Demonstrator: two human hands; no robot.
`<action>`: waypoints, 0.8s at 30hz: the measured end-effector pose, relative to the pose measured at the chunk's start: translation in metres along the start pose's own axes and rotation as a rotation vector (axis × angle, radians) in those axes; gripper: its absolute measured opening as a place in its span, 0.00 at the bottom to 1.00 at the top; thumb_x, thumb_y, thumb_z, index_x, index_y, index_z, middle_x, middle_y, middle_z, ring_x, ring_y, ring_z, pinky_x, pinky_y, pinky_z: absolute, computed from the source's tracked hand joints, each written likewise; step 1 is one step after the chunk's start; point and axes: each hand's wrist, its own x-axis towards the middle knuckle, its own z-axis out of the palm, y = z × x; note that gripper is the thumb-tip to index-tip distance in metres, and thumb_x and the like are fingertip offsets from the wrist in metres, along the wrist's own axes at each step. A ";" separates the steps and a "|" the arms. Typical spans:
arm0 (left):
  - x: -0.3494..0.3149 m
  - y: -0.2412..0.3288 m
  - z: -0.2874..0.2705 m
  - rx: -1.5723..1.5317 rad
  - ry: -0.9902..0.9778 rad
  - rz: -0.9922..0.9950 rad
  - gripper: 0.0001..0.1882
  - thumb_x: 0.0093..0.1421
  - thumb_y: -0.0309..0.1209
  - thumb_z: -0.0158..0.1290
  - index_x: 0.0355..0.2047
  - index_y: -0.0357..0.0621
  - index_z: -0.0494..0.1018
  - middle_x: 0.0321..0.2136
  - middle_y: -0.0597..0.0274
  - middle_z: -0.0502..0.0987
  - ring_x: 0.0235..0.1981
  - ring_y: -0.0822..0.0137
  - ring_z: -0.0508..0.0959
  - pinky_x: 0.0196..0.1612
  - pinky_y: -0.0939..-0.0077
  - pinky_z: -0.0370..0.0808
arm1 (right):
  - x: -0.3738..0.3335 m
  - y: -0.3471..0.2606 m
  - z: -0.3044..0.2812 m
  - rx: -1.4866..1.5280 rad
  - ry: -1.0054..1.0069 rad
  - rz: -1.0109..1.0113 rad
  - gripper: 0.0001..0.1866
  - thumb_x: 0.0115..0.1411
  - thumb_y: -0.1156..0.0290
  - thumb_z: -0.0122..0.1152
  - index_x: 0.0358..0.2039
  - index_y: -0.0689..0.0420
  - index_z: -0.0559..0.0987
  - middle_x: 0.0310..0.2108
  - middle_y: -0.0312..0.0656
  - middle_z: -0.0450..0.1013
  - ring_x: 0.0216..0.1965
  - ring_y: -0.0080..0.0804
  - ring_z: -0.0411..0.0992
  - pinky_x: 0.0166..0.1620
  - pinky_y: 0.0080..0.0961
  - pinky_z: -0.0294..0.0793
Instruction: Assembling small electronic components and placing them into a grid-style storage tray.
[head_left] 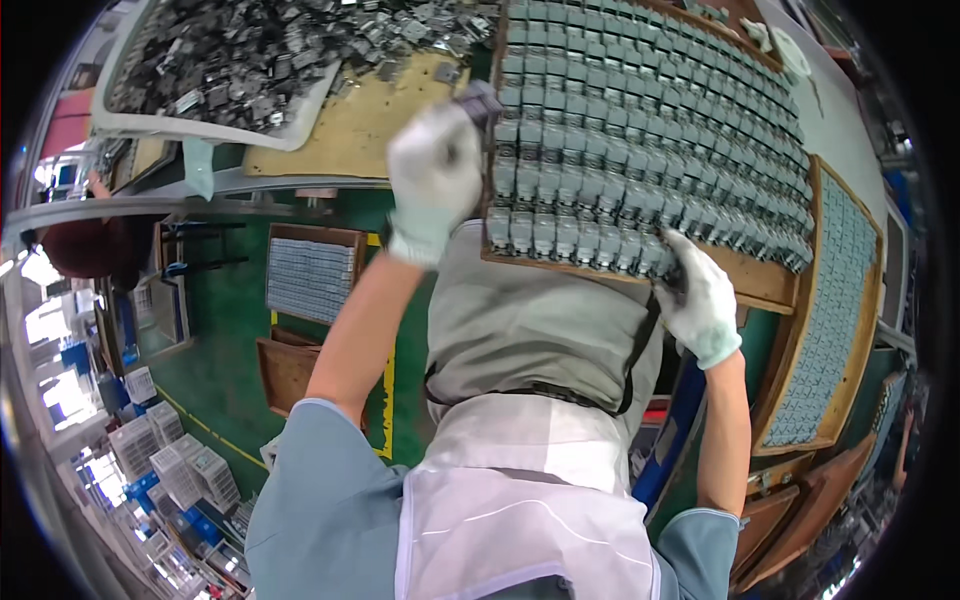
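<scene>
- I see the left hand (437,165) closed on a dark block (481,102).
- At the wooden tray's (745,274) grey parts (590,241), the right hand (703,300) is curled; gripping, I can't tell.

Yellow board (340,140): bare at upper left, room for my left hand (437,165) to pass.
Bin (312,105): its white rim stops me farther left.
Tray (775,292): packed rows (620,130) block upper centre; bare wood (745,270) lies beside my right hand (698,300).
Side tray (787,375): bars my way at right.
</scene>
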 end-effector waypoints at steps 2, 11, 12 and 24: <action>0.037 -0.076 0.014 0.072 0.038 -0.048 0.16 0.54 0.27 0.52 0.44 0.40 0.76 0.38 0.46 0.78 0.37 0.49 0.79 0.41 0.58 0.76 | -0.002 -0.001 -0.005 -0.041 0.069 -0.066 0.35 0.47 0.79 0.64 0.59 0.56 0.69 0.46 0.50 0.75 0.47 0.47 0.74 0.50 0.35 0.74; 0.038 -0.177 0.058 0.050 -0.104 0.007 0.23 0.59 0.31 0.58 0.53 0.31 0.72 0.46 0.50 0.78 0.47 0.61 0.77 0.53 0.70 0.71 | -0.057 0.034 -0.058 0.021 0.328 0.158 0.32 0.51 0.78 0.63 0.59 0.52 0.71 0.32 0.42 0.75 0.31 0.33 0.74 0.40 0.27 0.75; 0.037 -0.168 0.052 0.115 -0.178 -0.025 0.22 0.60 0.29 0.58 0.52 0.30 0.72 0.46 0.51 0.78 0.46 0.63 0.77 0.52 0.73 0.70 | -0.072 0.057 -0.067 -0.040 0.376 0.211 0.30 0.52 0.78 0.63 0.58 0.52 0.72 0.32 0.41 0.75 0.31 0.31 0.74 0.40 0.27 0.75; 0.023 -0.205 -0.021 -0.991 -0.139 -0.556 0.20 0.62 0.26 0.46 0.53 0.30 0.69 0.52 0.48 0.74 0.52 0.58 0.75 0.60 0.61 0.69 | -0.191 0.374 -0.142 0.430 0.503 1.082 0.25 0.53 0.60 0.65 0.48 0.63 0.78 0.41 0.42 0.77 0.41 0.29 0.74 0.43 0.27 0.73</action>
